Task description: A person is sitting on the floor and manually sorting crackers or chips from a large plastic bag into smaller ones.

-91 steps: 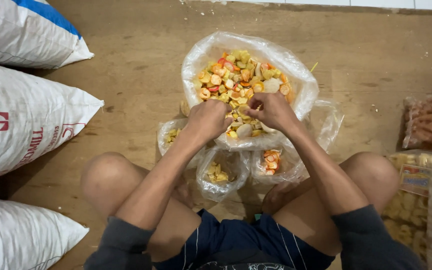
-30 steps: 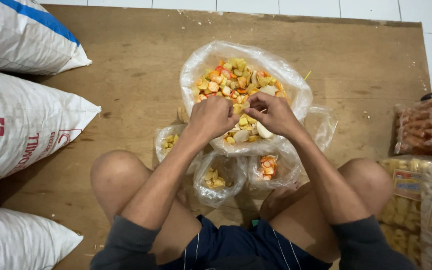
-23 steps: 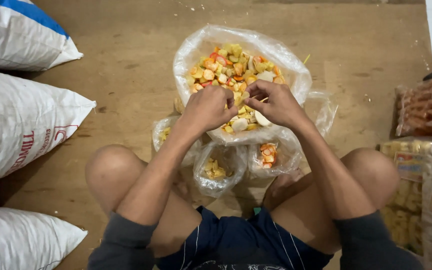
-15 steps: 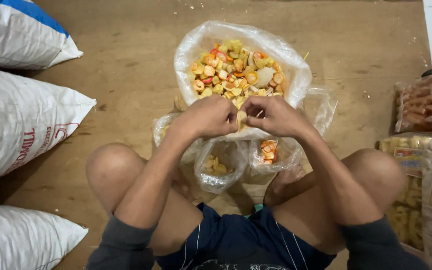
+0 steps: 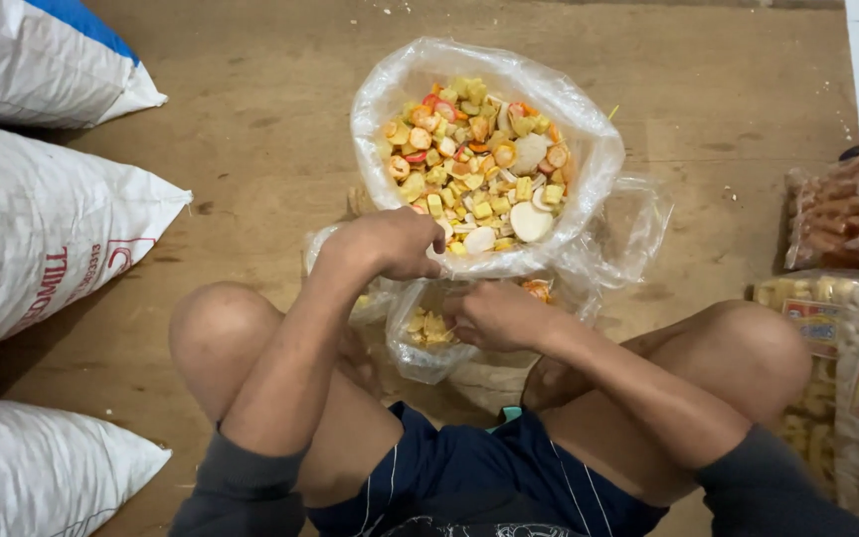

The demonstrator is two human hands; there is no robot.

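Note:
A big clear plastic bag [image 5: 589, 149] stands open on the wooden floor, full of mixed yellow, orange and white crackers [image 5: 474, 159]. My left hand [image 5: 390, 242] is closed at the bag's near rim, fingers curled as over a handful; what it holds is hidden. My right hand [image 5: 494, 313] sits lower, pinching the mouth of a small clear bag [image 5: 425, 343] with some yellow crackers in it. Another small bag [image 5: 539, 290] with orange pieces lies just behind that hand. I sit with both knees spread around the small bags.
Three white woven sacks [image 5: 42, 229] lie along the left. Packets of snacks [image 5: 847, 209] are stacked at the right edge. An empty clear bag [image 5: 628, 224] lies beside the big one. Bare wooden floor [image 5: 251, 109] stretches beyond.
Both hands were in the big bag among the crackers. They have drawn back toward me; the right hand dropped to the small bag, the left stopped at the big bag's rim.

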